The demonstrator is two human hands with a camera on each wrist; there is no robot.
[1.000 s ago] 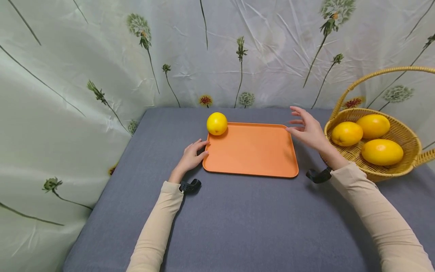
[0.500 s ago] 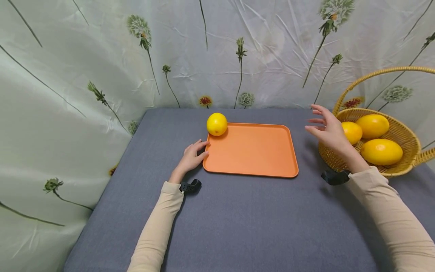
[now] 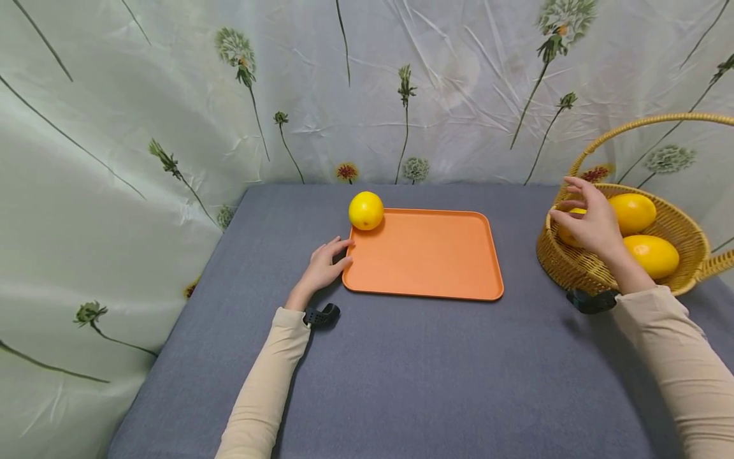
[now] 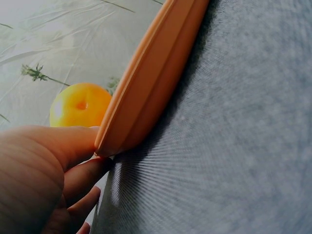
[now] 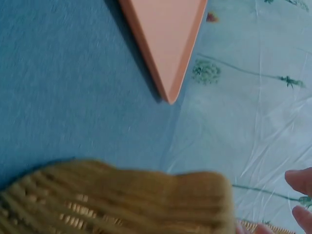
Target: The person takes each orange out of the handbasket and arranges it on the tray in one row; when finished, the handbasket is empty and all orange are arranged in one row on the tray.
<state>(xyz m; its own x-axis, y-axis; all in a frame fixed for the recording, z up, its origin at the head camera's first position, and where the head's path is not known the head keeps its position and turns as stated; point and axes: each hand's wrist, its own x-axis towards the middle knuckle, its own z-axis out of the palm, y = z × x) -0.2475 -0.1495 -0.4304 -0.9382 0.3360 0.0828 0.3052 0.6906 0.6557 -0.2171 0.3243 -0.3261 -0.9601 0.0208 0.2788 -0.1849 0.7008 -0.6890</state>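
Both bare hands are well apart: the left hand (image 3: 325,264) rests its loosely bent, parted thumb and fingertips against the nearest edge of an orange tray (image 3: 427,255), while the right hand (image 3: 596,220) hovers over a wicker basket (image 3: 557,258), thumb and fingers spaced apart; whether it touches the fruit under it, I cannot tell. Smooth and rectangular with rounded corners, the tray lies between the hands on grey woven cloth (image 3: 424,370). One glossy, round yellow fruit (image 3: 366,211) sits at the corner just beyond the left fingertips. Coarsely plaited, with a single arched handle (image 3: 648,121), the basket holds three yellow fruits: one mostly hidden (image 3: 569,237) by the right hand, two ovals (image 3: 656,257) on that hand's side away from the left. Beyond both hands hangs a shiny, creased curtain (image 3: 470,127) printed with flowers. Compared with half a second ago, the right hand has shifted from beside the basket's rim to above it; the left hand, tray and lone fruit have stayed put.
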